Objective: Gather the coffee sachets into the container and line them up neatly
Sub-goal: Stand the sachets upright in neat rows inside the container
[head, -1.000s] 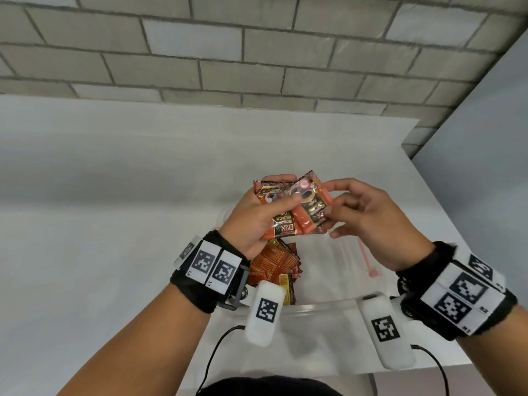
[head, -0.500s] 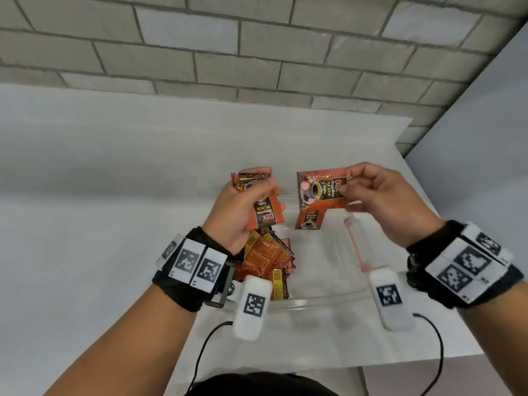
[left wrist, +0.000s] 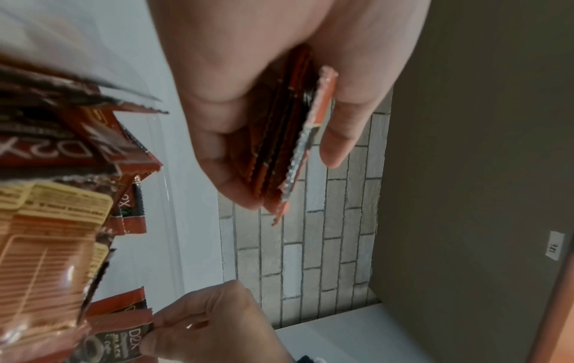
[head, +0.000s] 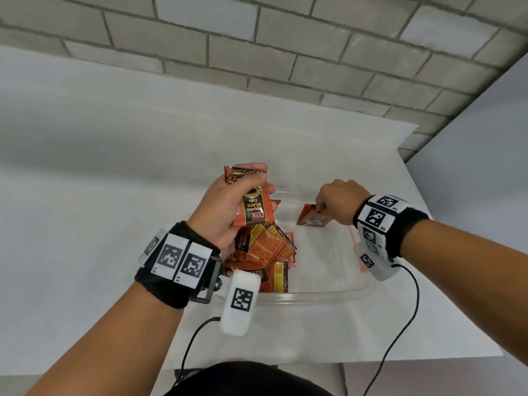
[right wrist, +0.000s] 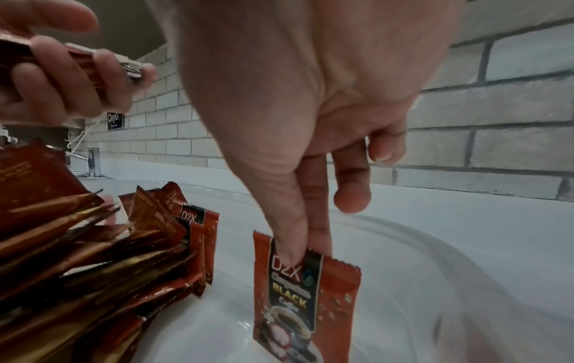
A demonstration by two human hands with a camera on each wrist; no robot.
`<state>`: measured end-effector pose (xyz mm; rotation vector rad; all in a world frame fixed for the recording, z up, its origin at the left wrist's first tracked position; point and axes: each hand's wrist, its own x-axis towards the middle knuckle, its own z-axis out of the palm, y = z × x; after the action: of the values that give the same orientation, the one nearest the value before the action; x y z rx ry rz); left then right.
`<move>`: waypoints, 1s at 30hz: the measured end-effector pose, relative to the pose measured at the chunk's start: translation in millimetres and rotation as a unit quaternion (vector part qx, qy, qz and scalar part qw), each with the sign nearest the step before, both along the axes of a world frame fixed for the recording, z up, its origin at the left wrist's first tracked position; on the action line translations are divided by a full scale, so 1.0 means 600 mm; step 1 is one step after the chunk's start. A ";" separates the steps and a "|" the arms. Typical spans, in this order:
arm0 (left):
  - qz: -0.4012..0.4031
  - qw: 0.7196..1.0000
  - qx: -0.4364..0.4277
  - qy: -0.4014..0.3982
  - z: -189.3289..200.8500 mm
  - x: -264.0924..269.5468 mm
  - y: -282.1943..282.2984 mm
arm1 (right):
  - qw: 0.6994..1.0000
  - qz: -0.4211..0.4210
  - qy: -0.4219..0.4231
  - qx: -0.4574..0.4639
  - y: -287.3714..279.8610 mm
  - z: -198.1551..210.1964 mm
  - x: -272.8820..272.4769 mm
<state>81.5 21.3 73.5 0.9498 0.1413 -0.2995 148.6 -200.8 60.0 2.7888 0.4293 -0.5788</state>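
A clear plastic container (head: 328, 294) sits on the white table. A loose heap of red coffee sachets (head: 263, 252) fills its left side. My left hand (head: 243, 192) is above that heap and grips a small stack of sachets (head: 254, 208) (left wrist: 285, 137) between thumb and fingers. My right hand (head: 328, 205) reaches down into the right part of the container and pinches one red sachet (head: 313, 217) (right wrist: 304, 294) by its top edge, holding it upright. In the right wrist view the thumb and forefinger (right wrist: 292, 235) squeeze that sachet just above the container floor.
A grey brick wall (head: 285, 52) runs behind the white table (head: 114, 195). The table's right edge and a grey wall panel (head: 471, 181) lie close beside the container. A pink strip (head: 353, 238) shows at the container's right wall. Cables hang from both wrists.
My right hand pulled one sachet off the stack and moved it down into the right part of the container. The left hand stayed above the heap with the rest.
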 end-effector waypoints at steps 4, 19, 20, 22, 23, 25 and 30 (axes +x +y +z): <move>0.002 1.000 -0.010 0.001 0.000 0.000 0.009 | 1.000 0.005 0.014 -0.017 0.005 -0.007 0.005; -0.008 1.000 -0.006 0.002 -0.004 0.004 0.011 | 0.992 0.074 -0.032 -0.097 0.011 -0.022 0.010; -0.008 1.000 -0.007 0.002 -0.004 0.004 0.010 | 0.989 0.083 -0.040 -0.112 0.012 -0.023 0.009; -0.008 1.000 -0.007 0.002 -0.005 0.004 0.009 | 0.984 0.095 -0.056 -0.136 0.015 -0.024 0.006; -0.008 1.000 -0.006 0.003 -0.006 0.003 0.009 | 0.982 0.100 -0.063 -0.145 0.016 -0.022 0.004; -0.008 1.000 -0.003 0.004 -0.008 0.003 0.008 | 0.980 0.108 -0.073 -0.153 0.021 -0.017 0.003; -0.012 1.000 -0.001 0.003 -0.011 0.001 0.006 | 0.978 0.121 -0.071 -0.152 0.025 -0.011 0.000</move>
<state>82.3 24.9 67.0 0.9493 0.1361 -0.3248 148.6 -185.7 53.3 2.4207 0.5853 -0.3531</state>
